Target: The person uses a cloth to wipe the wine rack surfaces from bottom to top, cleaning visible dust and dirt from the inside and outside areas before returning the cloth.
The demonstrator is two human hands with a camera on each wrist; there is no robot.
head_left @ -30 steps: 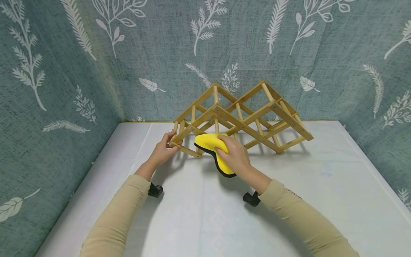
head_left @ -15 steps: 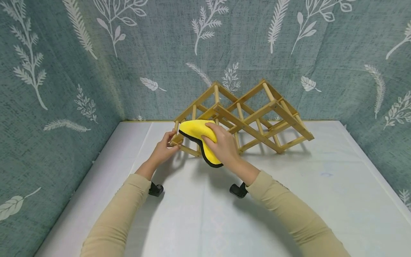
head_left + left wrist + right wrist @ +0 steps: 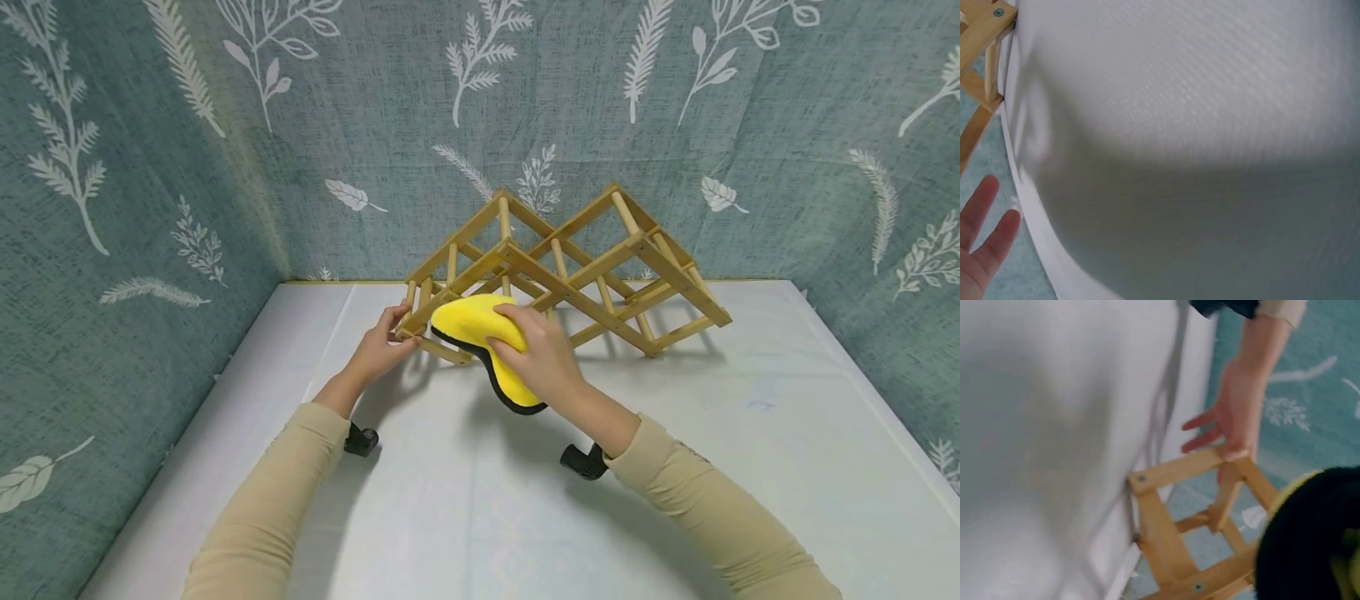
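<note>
A folding wooden rack (image 3: 572,294) of crossed slats and round rods stands in a zigzag near the back of the table. My left hand (image 3: 380,348) grips its lower left corner between thumb and fingers. The right wrist view shows that same hand (image 3: 1241,409) at the end of a slat (image 3: 1179,471), some fingers extended past it. In front of the rack's left half, my right hand (image 3: 549,360) holds a folded yellow cloth (image 3: 468,319) with black edging, thumb on the near side. The cloth's dark edge (image 3: 1297,544) fills the lower right of the right wrist view.
The white-covered table (image 3: 465,517) runs back to a wall hung with green leaf-patterned fabric (image 3: 390,125), which also encloses both sides. A black wrist device (image 3: 362,441) sits at the left wrist, another black device (image 3: 583,462) at the right.
My right hand and the cloth swung left and up along the rack, then came partway back right and down. My left hand and the rack stayed put.
</note>
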